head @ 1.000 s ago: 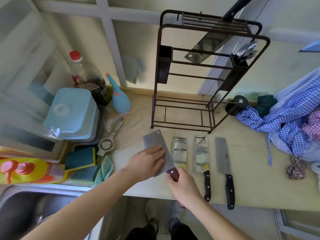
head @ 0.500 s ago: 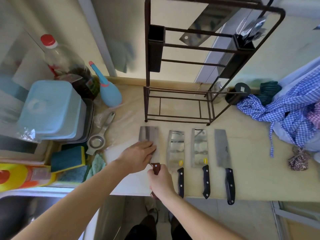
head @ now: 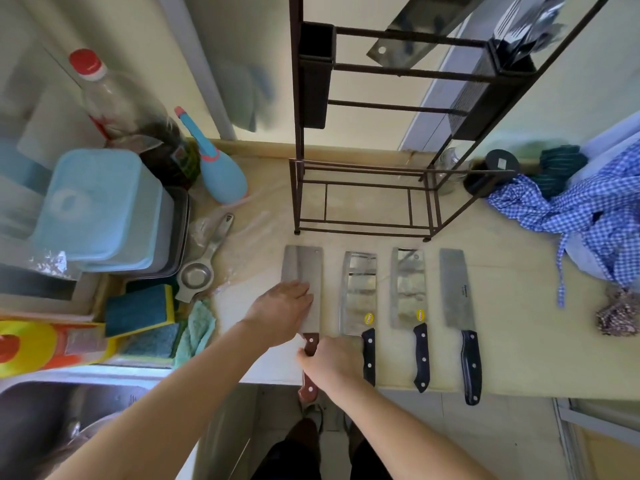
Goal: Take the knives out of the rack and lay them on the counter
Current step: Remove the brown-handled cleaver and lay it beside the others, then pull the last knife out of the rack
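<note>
A cleaver with a brown wooden handle (head: 303,271) lies flat on the pale counter (head: 519,289), leftmost in a row of knives. My left hand (head: 280,311) rests flat on its blade. My right hand (head: 332,358) grips its handle at the counter's front edge. To its right lie three black-handled cleavers (head: 358,292), (head: 408,289), (head: 455,289), side by side, handles toward me. The dark metal rack (head: 363,199) stands behind them. One more cleaver blade (head: 415,32) hangs high in the rack, its handle out of view.
Left of the knives are a metal strainer (head: 195,275), a blue bottle (head: 221,174), blue tubs (head: 100,209), sponges (head: 138,310) and a sink (head: 52,410). A blue checked cloth (head: 581,209) lies at the right. The rack's right-hand holder keeps cutlery (head: 526,19).
The brown-handled cleaver turned from a slant to lie straight beside the other knives, handle toward me. Both hands stayed on it. The camera moved closer and lower.
</note>
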